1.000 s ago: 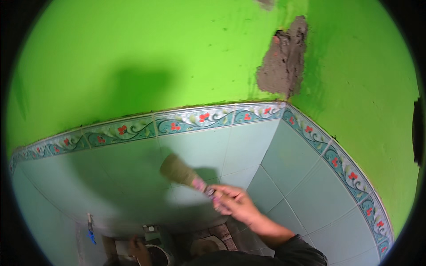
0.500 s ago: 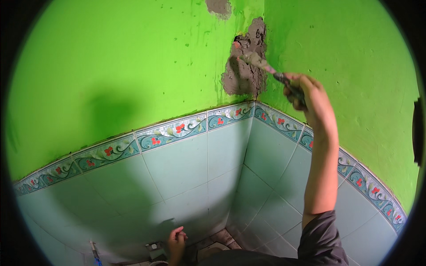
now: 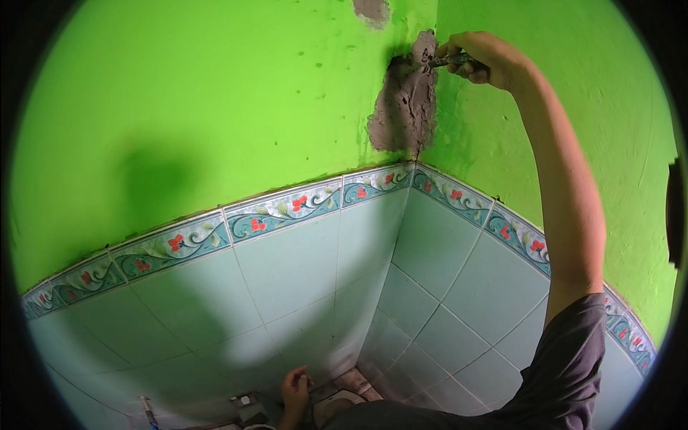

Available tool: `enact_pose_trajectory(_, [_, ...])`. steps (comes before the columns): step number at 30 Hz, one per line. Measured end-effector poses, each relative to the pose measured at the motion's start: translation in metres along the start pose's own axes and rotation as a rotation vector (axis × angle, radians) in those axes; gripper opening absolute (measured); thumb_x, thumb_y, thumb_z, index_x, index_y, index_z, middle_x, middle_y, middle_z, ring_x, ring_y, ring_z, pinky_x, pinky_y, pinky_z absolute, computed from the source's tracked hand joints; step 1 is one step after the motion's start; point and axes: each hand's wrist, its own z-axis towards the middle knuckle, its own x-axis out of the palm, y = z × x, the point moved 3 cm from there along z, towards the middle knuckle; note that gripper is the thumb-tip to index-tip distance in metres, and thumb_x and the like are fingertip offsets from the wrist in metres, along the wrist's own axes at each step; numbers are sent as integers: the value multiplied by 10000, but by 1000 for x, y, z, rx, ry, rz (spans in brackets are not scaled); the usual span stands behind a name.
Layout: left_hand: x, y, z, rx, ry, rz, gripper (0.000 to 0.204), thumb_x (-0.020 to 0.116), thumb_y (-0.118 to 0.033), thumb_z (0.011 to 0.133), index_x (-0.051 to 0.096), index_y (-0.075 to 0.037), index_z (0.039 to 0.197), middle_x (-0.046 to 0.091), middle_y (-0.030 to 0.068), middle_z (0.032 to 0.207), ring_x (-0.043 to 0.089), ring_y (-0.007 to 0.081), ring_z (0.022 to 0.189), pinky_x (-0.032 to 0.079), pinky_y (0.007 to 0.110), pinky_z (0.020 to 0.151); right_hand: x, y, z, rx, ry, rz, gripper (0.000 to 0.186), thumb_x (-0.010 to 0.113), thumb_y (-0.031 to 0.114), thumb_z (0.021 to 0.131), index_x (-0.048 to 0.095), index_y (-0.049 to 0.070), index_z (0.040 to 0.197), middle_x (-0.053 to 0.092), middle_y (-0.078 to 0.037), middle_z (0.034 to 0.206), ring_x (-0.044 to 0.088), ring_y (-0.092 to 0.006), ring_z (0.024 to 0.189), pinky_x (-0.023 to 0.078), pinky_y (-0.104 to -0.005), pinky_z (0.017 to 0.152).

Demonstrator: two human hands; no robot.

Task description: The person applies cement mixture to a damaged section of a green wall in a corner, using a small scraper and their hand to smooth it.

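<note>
Two bright green walls (image 3: 251, 86) meet in a corner, with the bend running down from about 12 o'clock. Under them, pale blue-green tiles (image 3: 287, 265) fill the low part, from 8 o'clock round to 4. A strip with red flowers (image 3: 279, 211) runs along the top of the tiles. A bare arm (image 3: 566, 186) in a dark sleeve (image 3: 566, 358) reaches up from 5 o'clock. At 1 o'clock, a rough grey patch (image 3: 405, 111) sits in the corner. The right hand (image 3: 484, 57) is just beside it, closed tight on a tool (image 3: 441, 62) — the far end meets the patch near its top, but the blade is hard to see. The left hand (image 3: 294, 393) is well apart, near 6 o'clock, fingers bent — I can't tell if it holds anything. A smaller grey patch (image 3: 373, 11) is at 12 o'clock.
</note>
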Motion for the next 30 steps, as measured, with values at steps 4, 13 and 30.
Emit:
enact_pose_trajectory(4, [2,6,1,-11,14,-41,222,509,-56,974,614,22,1153,618,46,827,586,114,715,469,255,640,2,20,15,-14,18,97,313,510,161,877,633,-72,1047,598,-52,752,466,-59,475,384,-197,386])
enact_pose_trajectory(13, [4,17,-2,-23,28,-18,217,518,-45,967,623,30,1142,618,44,808,585,117,701,473,258,632,8,52,32,-48,44,336,233,507,180,989,610,-5,894,610,-89,729,601,-188,620,519,-314,539])
enact_pose_trajectory(30, [-8,36,-15,-105,-30,13,213,521,-45,962,628,46,1121,627,60,822,595,124,725,487,265,678,5,45,22,-55,-74,472,235,443,153,1012,551,-18,894,570,-105,707,550,-201,544,511,-319,492])
